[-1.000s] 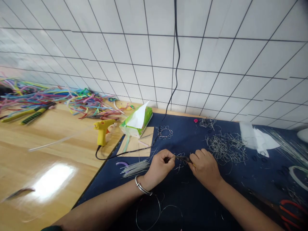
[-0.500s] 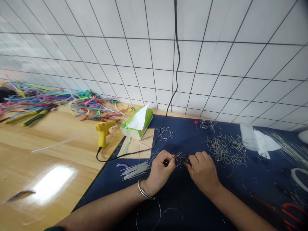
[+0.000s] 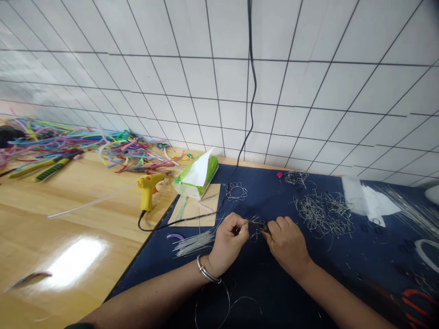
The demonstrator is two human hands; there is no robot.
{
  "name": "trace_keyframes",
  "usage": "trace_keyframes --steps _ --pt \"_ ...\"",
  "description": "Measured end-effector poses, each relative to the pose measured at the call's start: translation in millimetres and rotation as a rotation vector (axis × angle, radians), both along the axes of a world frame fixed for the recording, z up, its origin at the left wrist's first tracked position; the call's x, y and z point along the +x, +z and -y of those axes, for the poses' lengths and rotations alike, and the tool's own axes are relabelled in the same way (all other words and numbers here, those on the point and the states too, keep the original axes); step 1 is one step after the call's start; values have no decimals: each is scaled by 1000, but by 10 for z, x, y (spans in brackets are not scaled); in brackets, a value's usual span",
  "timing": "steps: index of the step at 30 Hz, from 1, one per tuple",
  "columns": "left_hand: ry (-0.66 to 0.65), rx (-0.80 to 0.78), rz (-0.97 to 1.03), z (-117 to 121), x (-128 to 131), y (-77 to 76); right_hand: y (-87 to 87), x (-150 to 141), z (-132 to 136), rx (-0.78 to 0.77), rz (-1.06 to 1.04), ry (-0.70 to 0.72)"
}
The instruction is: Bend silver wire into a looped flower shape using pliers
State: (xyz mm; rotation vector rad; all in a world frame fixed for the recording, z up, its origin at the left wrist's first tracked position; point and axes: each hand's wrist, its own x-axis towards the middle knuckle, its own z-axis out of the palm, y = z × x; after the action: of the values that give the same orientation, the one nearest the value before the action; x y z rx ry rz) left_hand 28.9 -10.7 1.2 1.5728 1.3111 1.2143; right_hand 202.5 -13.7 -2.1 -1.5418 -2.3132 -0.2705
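My left hand (image 3: 228,242), with a silver bangle on its wrist, is closed in a pinch on a thin wire piece (image 3: 255,230) over the dark blue mat (image 3: 274,283). My right hand (image 3: 286,242) is closed around small dark pliers (image 3: 260,225) whose tip meets the wire between the two hands. A bundle of straight wire lengths (image 3: 194,242) lies just left of my left hand. A wire flower shape (image 3: 236,191) rests behind the hands.
A heap of tangled wire bits (image 3: 324,212) lies to the right. A yellow glue gun (image 3: 148,189), a green tissue pack (image 3: 197,176) and a cardboard square (image 3: 195,208) sit left of centre. Coloured pipe cleaners (image 3: 85,144) cover the wooden table's back. Red-handled pliers (image 3: 420,297) lie at bottom right.
Both hands have drifted slightly left and closer together while keeping their grips. The view has shifted a little.
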Motion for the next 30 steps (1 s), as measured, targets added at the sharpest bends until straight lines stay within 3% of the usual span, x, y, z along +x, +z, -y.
trace_keyframes --steps 11,30 --pt "-33 -80 16 -35 -15 -19 14 57 -27 -96 -10 22" --pt "-11 -16 -12 -25 -12 -19 41 21 -5 -18 24 -1"
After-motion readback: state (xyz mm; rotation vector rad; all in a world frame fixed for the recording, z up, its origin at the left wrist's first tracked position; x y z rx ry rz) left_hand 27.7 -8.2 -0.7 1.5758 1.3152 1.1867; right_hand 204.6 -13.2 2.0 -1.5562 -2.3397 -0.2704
